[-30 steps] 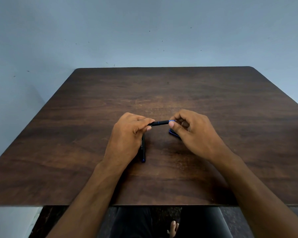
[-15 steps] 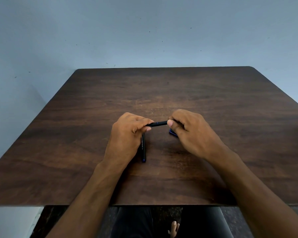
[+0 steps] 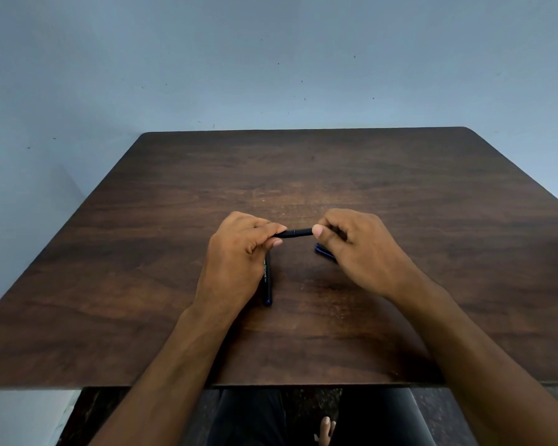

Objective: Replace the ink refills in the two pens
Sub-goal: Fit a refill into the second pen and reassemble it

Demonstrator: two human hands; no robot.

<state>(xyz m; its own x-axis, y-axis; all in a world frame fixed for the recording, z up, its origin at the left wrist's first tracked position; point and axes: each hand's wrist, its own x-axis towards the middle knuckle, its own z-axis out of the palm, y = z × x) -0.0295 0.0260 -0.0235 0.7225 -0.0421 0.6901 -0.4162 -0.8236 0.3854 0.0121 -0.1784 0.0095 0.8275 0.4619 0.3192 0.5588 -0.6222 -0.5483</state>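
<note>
A black pen (image 3: pixel 294 233) is held level above the middle of the dark wooden table (image 3: pixel 400 194). My left hand (image 3: pixel 239 259) pinches its left end and my right hand (image 3: pixel 361 249) grips its right end; both ends are hidden in the fingers. A second black pen (image 3: pixel 267 280) with white lettering lies flat on the table, pointing toward me, partly under my left hand. A small dark blue piece (image 3: pixel 323 251) lies on the table under my right hand, mostly hidden.
The table's near edge (image 3: pixel 271 385) runs just above my lap. A pale blue wall (image 3: pixel 271 75) stands behind the table's far edge and along its left side.
My right fingers have slid and closed further over the pen's right end, covering the blue part seen before. The left hand and the pen on the table have stayed put.
</note>
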